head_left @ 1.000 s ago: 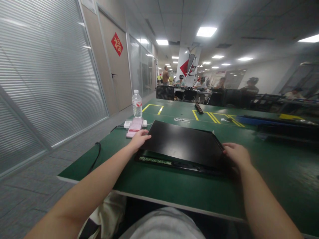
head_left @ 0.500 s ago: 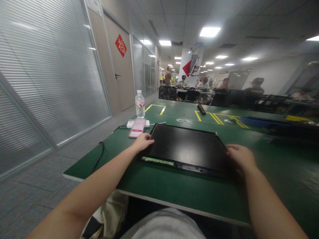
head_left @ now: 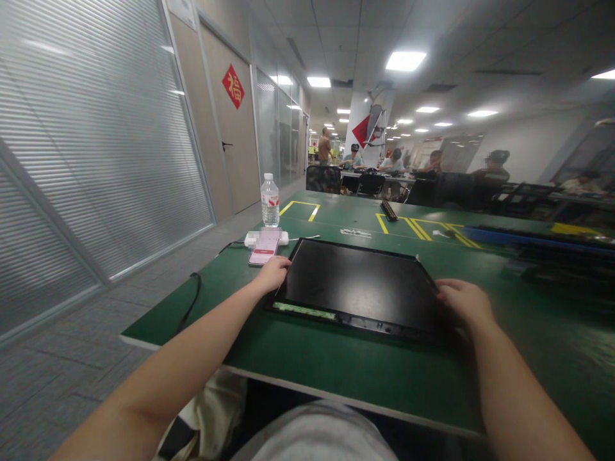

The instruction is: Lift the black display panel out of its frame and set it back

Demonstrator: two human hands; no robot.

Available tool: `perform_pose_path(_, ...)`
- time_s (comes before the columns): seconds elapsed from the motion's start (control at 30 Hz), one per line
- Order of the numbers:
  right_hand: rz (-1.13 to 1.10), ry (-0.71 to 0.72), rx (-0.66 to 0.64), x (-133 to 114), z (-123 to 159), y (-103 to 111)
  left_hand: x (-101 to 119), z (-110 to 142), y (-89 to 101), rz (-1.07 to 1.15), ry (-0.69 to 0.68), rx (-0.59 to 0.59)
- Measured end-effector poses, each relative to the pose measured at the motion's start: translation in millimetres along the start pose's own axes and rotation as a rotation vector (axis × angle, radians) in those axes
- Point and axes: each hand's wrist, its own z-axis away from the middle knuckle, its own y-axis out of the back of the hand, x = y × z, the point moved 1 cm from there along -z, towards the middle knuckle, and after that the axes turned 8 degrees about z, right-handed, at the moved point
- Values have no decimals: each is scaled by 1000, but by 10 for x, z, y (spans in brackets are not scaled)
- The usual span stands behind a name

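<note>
Head view: black panel (head_left: pixel 358 278) lies between left fingers (head_left: pixel 283 262) and right fingers (head_left: pixel 446 282), clamping unclear.

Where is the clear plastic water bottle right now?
In the head view, the clear plastic water bottle stands on the green table, left of centre, just behind the white power strip and phone with a pink screen.

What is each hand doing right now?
Left hand: partly open, fingers at the black panel's left edge.
Right hand: fingers at its right edge; grip unclear.
</note>
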Motion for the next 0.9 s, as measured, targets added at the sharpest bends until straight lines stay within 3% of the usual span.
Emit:
perform_pose_path(0.3,-52,14,0,2,1,-9,3,9,12,99,35,51)
perform_pose_path(0.9,-118,-20,-6,25,8,-23,80,41,37,33,39,63)
